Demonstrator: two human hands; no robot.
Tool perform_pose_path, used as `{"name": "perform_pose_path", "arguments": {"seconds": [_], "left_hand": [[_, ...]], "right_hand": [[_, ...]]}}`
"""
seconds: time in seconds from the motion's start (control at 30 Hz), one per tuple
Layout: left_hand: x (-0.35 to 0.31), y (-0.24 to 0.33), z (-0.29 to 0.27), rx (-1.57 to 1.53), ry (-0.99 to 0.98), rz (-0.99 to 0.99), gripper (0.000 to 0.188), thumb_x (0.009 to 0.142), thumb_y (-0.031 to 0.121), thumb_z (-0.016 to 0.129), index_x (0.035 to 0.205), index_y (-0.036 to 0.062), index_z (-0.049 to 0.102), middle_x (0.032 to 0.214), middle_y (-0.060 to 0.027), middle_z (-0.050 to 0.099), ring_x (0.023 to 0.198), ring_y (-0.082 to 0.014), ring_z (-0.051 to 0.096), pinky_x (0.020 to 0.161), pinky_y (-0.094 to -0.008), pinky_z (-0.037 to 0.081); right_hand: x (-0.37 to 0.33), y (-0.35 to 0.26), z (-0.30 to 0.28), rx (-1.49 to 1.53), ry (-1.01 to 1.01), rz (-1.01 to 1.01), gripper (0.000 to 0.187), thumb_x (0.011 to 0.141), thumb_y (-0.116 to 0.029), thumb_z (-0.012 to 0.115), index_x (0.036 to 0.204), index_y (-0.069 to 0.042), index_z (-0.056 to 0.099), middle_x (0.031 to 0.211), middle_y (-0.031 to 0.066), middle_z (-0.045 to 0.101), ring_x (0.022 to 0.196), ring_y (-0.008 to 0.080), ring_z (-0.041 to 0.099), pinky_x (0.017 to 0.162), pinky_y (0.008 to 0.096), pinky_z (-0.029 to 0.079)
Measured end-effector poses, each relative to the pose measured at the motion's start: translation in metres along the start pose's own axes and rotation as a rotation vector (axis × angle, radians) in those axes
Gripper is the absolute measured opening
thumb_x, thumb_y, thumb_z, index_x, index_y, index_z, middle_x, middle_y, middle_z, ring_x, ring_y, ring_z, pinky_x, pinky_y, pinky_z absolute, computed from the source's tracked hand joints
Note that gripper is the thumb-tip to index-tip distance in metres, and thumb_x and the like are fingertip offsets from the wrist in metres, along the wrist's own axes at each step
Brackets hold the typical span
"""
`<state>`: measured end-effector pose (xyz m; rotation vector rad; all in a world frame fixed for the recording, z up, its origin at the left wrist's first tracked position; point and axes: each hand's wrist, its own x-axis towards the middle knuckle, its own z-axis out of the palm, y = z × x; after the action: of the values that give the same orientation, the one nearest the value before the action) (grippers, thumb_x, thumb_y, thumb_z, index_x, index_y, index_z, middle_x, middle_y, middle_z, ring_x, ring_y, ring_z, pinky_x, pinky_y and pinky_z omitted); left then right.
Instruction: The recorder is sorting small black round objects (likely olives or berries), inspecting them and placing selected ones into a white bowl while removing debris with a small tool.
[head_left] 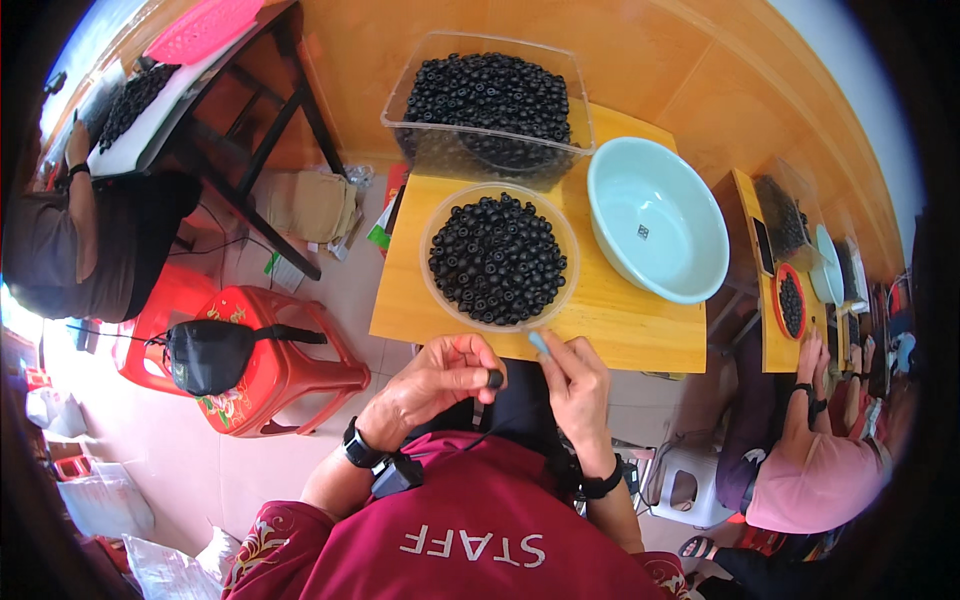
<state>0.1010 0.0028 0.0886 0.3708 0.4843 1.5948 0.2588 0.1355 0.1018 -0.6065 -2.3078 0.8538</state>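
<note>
A: Item one, left hand (pixel 435 380). What do you log?

B: I log the fingers (pixel 470 352) curled in, thumb and forefinger pinched shut on one dark bead (pixel 495 379). The bead sits at the fingertips, on the side facing the other hand.

A: Item two, right hand (pixel 577 385)?

B: Fingers closed on a small pale blue tool (pixel 539 343), its tip poking up past the knuckles toward the table (pixel 640 330). I cannot tell how firm that hold is.

A: The relation that matters?

B: The bead lies just left of and a little below the tool tip, near but not touching. The tool's long axis runs up and slightly left, away from the body. The right hand is the nearer one to close that gap. I cannot see any hole in the bead.

A: Outward from there?

B: The round clear dish (pixel 440 290) of dark beads, just beyond both hands on the table. Behind it a clear tub (pixel 400 100), also full. To the right, a pale green basin (pixel 700 280). Left, on the floor, a red stool (pixel 290 370) carrying a black pouch (pixel 208 355).
</note>
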Motion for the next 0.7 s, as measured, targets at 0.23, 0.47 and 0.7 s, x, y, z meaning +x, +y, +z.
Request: {"name": "perform_pose_path", "arguments": {"seconds": [0.23, 0.47, 0.7], "left_hand": [[0.041, 0.047, 0.03, 0.532, 0.141, 0.172, 0.018, 0.082, 0.002, 0.066, 0.098, 0.0025, 0.057, 0.091, -0.0041, 0.062, 0.08, -0.0133, 0.064, 0.076, -0.0268, 0.053], [0.179, 0.039, 0.075, 0.794, 0.004, 0.37, 0.015, 0.08, 0.003, 0.066, 0.093, 0.0002, 0.058, 0.089, -0.0063, 0.062, 0.084, -0.0155, 0.065, 0.072, -0.0271, 0.053], [0.273, -0.042, 0.043, 1.525, 0.254, 0.508, 0.019, 0.071, 0.005, 0.072, 0.087, -0.0005, 0.064, 0.079, -0.0137, 0.065, 0.076, -0.0286, 0.065, 0.066, -0.0344, 0.052]], "right_hand": [[-0.015, 0.065, -0.006, -0.034, 0.113, 0.235, 0.023, 0.084, -0.006, 0.061, 0.107, 0.001, 0.064, 0.076, 0.0135, 0.059, 0.064, 0.0256, 0.057, 0.06, 0.0349, 0.045], [-0.041, 0.118, -0.003, 0.396, 0.298, 0.575, 0.028, 0.09, -0.01, 0.057, 0.115, 0.002, 0.062, 0.072, 0.0021, 0.057, 0.06, 0.0088, 0.05, 0.054, 0.0234, 0.041], [-0.037, 0.109, 0.003, 0.545, 0.356, 0.647, 0.032, 0.092, -0.012, 0.055, 0.12, 0.002, 0.058, 0.066, 0.0009, 0.054, 0.049, 0.0034, 0.042, 0.044, 0.018, 0.034]]}}
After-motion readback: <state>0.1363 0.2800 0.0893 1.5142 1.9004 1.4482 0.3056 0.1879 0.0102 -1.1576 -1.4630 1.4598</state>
